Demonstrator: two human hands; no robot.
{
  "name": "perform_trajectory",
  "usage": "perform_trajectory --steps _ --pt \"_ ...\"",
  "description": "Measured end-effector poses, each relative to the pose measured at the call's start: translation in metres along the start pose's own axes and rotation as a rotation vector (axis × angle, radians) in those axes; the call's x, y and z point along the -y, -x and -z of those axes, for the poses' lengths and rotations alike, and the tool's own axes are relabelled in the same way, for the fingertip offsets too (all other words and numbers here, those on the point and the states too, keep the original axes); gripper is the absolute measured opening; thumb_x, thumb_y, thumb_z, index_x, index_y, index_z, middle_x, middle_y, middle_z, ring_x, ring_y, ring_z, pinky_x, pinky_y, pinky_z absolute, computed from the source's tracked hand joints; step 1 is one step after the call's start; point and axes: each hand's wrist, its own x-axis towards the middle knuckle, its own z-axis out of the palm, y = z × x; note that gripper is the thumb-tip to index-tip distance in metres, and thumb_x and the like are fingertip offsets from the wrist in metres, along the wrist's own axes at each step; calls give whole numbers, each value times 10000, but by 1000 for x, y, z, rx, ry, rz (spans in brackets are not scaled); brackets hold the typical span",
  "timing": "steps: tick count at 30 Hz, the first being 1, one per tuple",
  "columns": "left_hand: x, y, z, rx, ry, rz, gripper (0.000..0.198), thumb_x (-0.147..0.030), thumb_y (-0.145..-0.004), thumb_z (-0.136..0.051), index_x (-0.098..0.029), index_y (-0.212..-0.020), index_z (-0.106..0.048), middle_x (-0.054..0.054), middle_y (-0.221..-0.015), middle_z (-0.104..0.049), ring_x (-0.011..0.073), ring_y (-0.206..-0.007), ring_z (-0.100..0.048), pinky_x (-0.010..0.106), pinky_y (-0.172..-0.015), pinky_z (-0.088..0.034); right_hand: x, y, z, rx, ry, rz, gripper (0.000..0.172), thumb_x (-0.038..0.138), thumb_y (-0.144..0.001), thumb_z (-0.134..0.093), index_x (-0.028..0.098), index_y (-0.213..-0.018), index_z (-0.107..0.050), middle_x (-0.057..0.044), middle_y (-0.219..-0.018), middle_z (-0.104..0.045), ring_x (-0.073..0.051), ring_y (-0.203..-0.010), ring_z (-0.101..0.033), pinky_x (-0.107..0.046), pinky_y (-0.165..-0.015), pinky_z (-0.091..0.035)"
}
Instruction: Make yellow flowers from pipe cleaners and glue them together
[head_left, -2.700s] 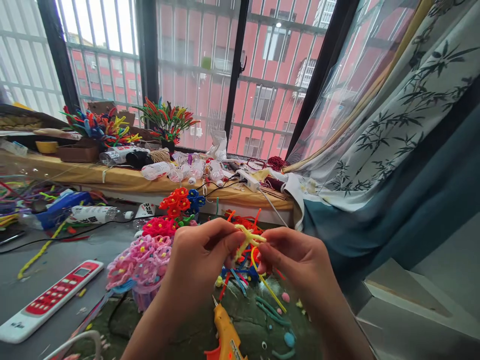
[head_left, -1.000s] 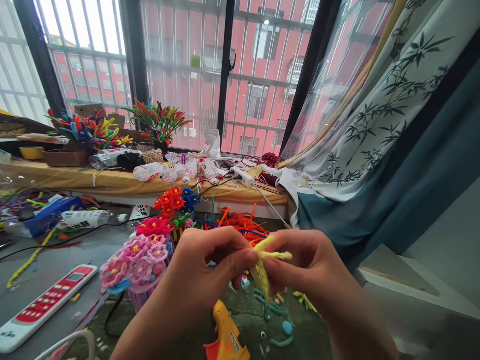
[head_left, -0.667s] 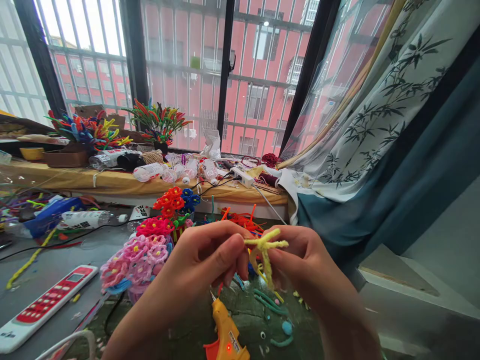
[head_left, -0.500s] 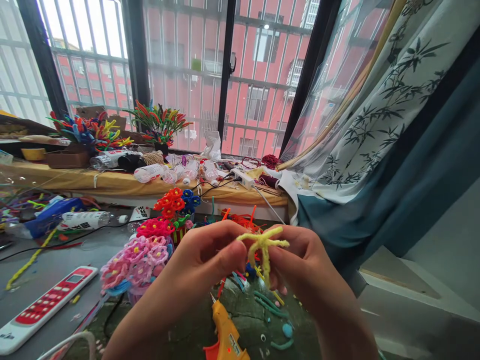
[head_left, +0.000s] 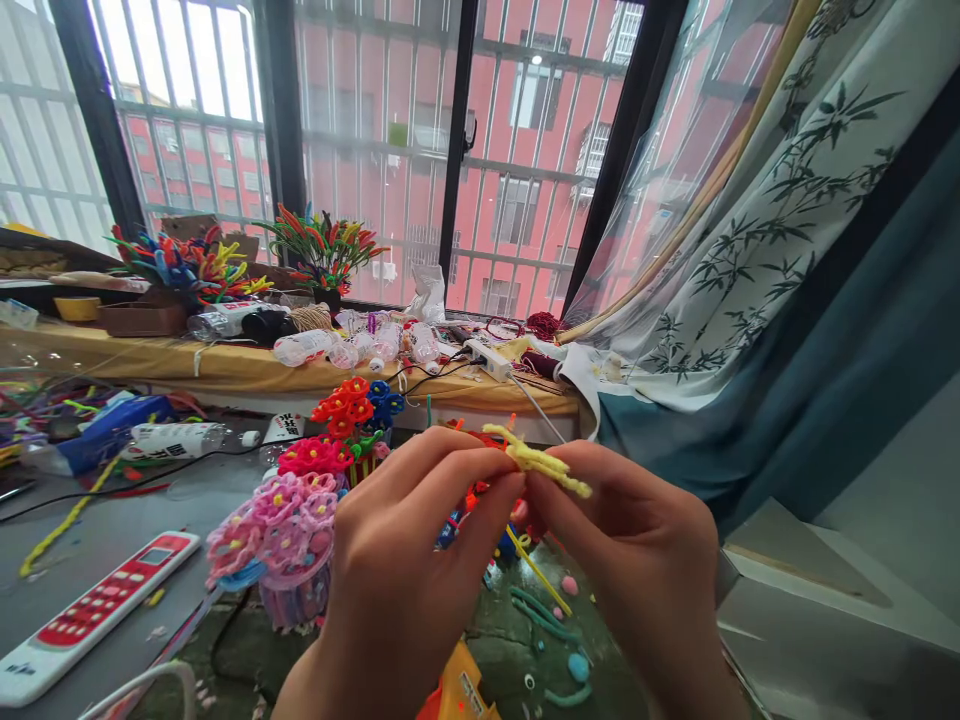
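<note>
My left hand (head_left: 409,560) and my right hand (head_left: 637,555) meet in front of me, fingertips pinched together on a small yellow pipe-cleaner piece (head_left: 536,460). Its fuzzy arms stick out above my fingers and a thin yellow stem (head_left: 536,572) hangs below them. Both hands are closed on it. Just under my wrists lies a yellow glue gun (head_left: 461,695), partly hidden by my left hand.
A cup of pink pipe-cleaner flowers (head_left: 281,525) stands left of my hands, with red and blue flowers (head_left: 352,405) behind. A red-and-white remote (head_left: 90,615) lies at the left. Loose pipe-cleaner bits (head_left: 544,620) litter the green mat. The cluttered sill (head_left: 247,360) and curtains (head_left: 787,250) frame the back.
The yellow piece has been turned from upright to lying nearly flat across my fingertips. Both hands rose slightly and closed tighter, and now cover more of the glue gun.
</note>
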Motion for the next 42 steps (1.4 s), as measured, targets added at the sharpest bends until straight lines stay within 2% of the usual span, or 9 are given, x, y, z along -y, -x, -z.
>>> perform_trajectory --steps 6,10,14,17,23,26,31,34,42 --pt "-4 1 3 88 6 103 160 -54 -849 -669 -214 -849 -667 -41 -817 -697 88 -684 -625 203 -719 -553 3 0 0 49 119 57 111 116 -748 -750 227 -757 -751 19 -712 -744 -137 -633 -692 -224 -621 -600" --pt "-4 0 7 50 -25 158 123 -119 -856 -685 -234 -829 -650 -48 -792 -667 98 -638 -577 225 -628 -504 7 0 1 78 -62 -204 48 197 -757 -784 207 -730 -746 13 -661 -713 -113 -561 -647 -191 -532 -558" --pt "3 -3 15 92 -54 135 120 -171 -879 -689 -255 -964 -685 -20 -967 -683 137 -839 -624 254 -736 -503 3 -2 6 258 -254 -321 52 194 -760 -800 196 -755 -749 40 -560 -641 -76 -477 -576 -158 -473 -500" --pt "6 -5 17 217 17 97 104 -145 -894 -668 -247 -891 -686 -45 -865 -693 121 -819 -625 223 -719 -490 -3 -4 11 307 -318 -345 73 227 -788 -800 186 -787 -739 37 -577 -643 -62 -478 -562 -138 -456 -464" --pt "5 -6 15 187 -29 112 128 -107 -869 -677 -218 -804 -679 -52 -725 -665 106 -683 -585 214 -652 -465 -1 -4 9 353 -245 -352 54 222 -791 -810 209 -807 -761 35 -617 -685 -83 -547 -635 -156 -536 -517" --pt "5 -6 17 201 -15 138 127 -134 -860 -689 -214 -761 -683 -51 -682 -656 108 -645 -579 221 -635 -462 3 -3 8 289 -31 -204 84 176 -790 -799 219 -733 -756 40 -617 -690 -91 -539 -623 -161 -499 -489" --pt "12 -7 24 237 69 222 133 -141 -828 -699 -219 -721 -682 -64 -665 -670 94 -609 -594 205 -576 -440 3 -4 11 346 478 427 155 73 -865 -666 175 -760 -718 -2 -684 -694 -104 -588 -606 -195 -559 -481" --pt "13 -8 27 252 56 228 133 -159 -820 -703 -226 -707 -684 -67 -642 -665 97 -579 -586 209 -545 -433 0 -4 10 346 698 670 277 46 -930 -540 171 -743 -702 -21 -685 -692 -110 -577 -573 -215 -529 -439" --pt "-8 -2 22 247 -155 36 185 -154 -863 -666 -192 -691 -609 -43 -628 -629 111 -599 -578 240 -609 -457 -4 -5 7 120 971 888 292 43 -949 -496 145 -741 -674 -66 -670 -701 -157 -610 -621 -266 -588 -475"
